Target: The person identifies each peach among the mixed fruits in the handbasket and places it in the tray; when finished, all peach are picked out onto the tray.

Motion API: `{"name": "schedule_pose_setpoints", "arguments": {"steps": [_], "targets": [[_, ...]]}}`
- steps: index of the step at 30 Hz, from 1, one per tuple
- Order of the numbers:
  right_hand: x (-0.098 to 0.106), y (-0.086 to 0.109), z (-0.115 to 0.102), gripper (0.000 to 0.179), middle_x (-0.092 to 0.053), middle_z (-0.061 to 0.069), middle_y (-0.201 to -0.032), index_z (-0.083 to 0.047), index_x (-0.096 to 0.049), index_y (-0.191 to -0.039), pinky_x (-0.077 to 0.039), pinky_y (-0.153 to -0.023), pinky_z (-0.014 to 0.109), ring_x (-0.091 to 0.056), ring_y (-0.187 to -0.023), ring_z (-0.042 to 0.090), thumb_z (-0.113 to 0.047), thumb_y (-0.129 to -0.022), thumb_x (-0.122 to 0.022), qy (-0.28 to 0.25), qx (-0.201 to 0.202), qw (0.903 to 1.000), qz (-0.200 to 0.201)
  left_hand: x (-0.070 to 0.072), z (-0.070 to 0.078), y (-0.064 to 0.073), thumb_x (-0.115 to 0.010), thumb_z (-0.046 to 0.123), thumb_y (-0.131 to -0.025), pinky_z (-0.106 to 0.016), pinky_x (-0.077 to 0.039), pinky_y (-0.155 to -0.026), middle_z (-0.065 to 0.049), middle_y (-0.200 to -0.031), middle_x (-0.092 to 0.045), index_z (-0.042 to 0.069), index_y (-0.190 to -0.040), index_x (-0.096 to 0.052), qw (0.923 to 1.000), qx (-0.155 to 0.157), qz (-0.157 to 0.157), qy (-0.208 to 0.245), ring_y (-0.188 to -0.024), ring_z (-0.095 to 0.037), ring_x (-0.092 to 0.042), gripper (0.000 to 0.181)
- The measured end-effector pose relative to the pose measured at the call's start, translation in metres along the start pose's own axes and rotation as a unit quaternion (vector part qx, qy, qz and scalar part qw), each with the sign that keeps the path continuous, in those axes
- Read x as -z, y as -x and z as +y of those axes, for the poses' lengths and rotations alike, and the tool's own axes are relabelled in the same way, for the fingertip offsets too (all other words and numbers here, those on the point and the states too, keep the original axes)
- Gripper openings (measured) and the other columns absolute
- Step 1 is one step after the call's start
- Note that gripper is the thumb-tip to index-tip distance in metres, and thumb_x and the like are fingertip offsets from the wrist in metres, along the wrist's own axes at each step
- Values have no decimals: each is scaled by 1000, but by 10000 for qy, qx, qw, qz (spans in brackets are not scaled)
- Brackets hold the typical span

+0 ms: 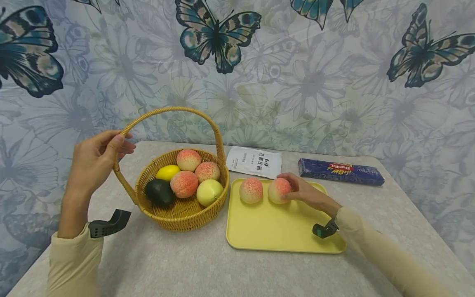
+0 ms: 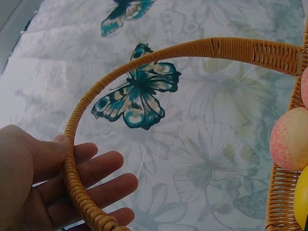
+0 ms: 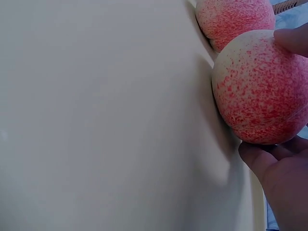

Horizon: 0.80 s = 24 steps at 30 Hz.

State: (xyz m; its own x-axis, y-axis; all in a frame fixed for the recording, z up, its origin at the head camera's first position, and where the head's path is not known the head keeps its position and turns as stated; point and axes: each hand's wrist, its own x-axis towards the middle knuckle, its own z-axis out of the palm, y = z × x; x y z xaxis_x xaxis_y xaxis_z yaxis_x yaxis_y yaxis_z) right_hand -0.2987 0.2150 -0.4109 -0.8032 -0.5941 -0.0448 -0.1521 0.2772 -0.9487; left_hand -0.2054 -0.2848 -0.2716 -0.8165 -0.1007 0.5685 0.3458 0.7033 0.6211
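Wicker basket [image 1: 182, 225] and yellow tray [image 1: 274, 231], with a person's hand at each.
The tray lies just right of the basket; at the basket's left, the left hand [image 1: 96, 156] pinches its handle [image 1: 178, 109] between thumb and extended fingers, while well to its right the right hand [image 1: 306, 194] holds the held peach [image 1: 277, 192] in thumb and fingertips over the tray's far part, whether lifted cannot be told; the second peach [image 1: 251, 190] sits between that one and the basket. Judged hazards: an uneven pull on the handle could tip the basket, spilling its fruit [image 1: 184, 184]; a light fingertip hold could let the round peach slip; a push basketward could set its neighbour rolling.
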Motion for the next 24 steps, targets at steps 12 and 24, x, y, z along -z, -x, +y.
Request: {"name": "schedule_pose_setpoints", "arguments": {"steps": [12, 24], "targets": [[2, 0, 2, 69, -49, 18, -132, -1, -28, -146, -45, -93, 28, -53, -112, 15, -9, -89, -65, -226, -247, 9994, -58, 0, 2, -1, -50, 27, -100, -5, -48, -67, 8, -84, -69, 5, -114, -66, 10000, 28, 10, -54, -75, 7, -62, 30], [3, -1, 1, 70, -45, 18, -136, -2, -28, -147, -43, -94, 27, -50, -116, 15, -11, -89, -66, -212, -224, 9995, -96, 0, 4, -1, -50, 27, -100, -5, -48, -67, 4, -84, -69, 5, -114, -67, 10000, 54, 16, -76, -75, 8, -61, 31]]}}
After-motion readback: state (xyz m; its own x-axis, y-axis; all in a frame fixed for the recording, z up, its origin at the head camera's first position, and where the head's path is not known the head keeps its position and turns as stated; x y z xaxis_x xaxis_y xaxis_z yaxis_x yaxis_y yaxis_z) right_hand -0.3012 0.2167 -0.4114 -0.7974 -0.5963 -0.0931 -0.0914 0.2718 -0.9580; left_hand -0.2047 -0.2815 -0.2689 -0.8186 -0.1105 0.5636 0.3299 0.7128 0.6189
